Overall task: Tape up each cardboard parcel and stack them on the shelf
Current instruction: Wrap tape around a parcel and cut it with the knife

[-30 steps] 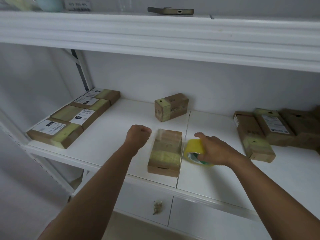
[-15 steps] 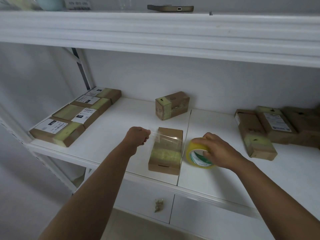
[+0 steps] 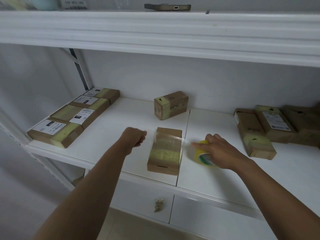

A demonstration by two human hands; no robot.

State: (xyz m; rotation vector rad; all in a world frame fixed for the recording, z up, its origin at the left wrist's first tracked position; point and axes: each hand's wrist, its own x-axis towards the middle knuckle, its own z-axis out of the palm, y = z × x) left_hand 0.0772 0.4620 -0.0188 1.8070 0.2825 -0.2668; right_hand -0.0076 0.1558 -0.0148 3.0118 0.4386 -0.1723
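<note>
A brown cardboard parcel (image 3: 165, 153) lies flat near the front of the white shelf (image 3: 121, 118), with yellowish tape across its near half. My left hand (image 3: 135, 136), just left of the parcel, pinches the free end of a clear tape strip (image 3: 170, 138) stretched over the parcel's far half. My right hand (image 3: 220, 151), to the parcel's right, grips the yellow tape roll (image 3: 201, 155), index finger pointing along the strip.
Several taped parcels (image 3: 72, 116) lie in a row at the shelf's left. One parcel (image 3: 170, 105) stands on edge at the back. More parcels (image 3: 259, 129) lie at the right. A phone (image 3: 167, 6) rests on the upper shelf (image 3: 155, 32).
My right hand has lifted the roll and drawn it to the right, away from the parcel. The tape strip now spans the parcel's top between both hands.
</note>
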